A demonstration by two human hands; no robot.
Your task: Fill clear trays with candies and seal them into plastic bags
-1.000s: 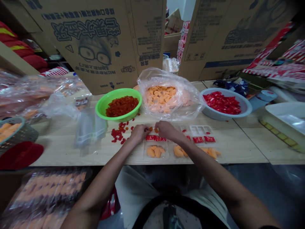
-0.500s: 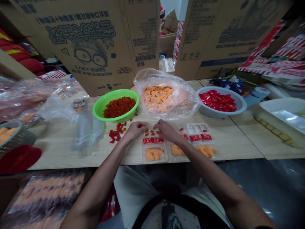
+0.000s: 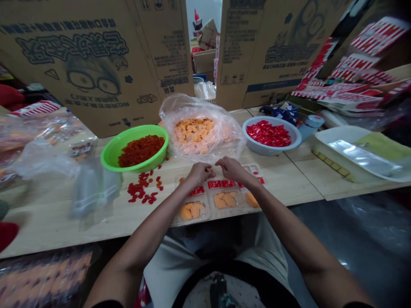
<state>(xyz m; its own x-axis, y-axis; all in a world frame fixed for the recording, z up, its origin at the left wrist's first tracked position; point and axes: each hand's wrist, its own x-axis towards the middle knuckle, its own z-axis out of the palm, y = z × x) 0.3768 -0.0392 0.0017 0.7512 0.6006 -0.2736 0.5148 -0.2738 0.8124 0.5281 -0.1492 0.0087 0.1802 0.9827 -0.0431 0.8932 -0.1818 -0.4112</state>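
My left hand (image 3: 201, 173) and my right hand (image 3: 233, 167) meet, fingers curled and pinched, over the far compartment of the middle clear plastic tray (image 3: 224, 197). What the fingers hold is hidden. Three such trays lie in a row at the table's near edge, the left tray (image 3: 192, 209) and the right tray (image 3: 253, 197) among them. Each has orange pieces in front and small red packets behind. Just beyond my hands lies an open plastic bag of orange pieces (image 3: 195, 130).
A green bowl (image 3: 109, 152) of red-orange bits stands at the left, with loose red pieces (image 3: 143, 192) spilled beside it. A pale bowl (image 3: 290, 143) of red packets sits at the right, then a white tray (image 3: 324, 141). Clear wrapping (image 3: 93, 192) lies left; cardboard boxes (image 3: 96, 64) wall the back.
Both hands have shifted from the left tray's far compartment to the middle tray's. My view has swung right, so everything sits further left in the picture.
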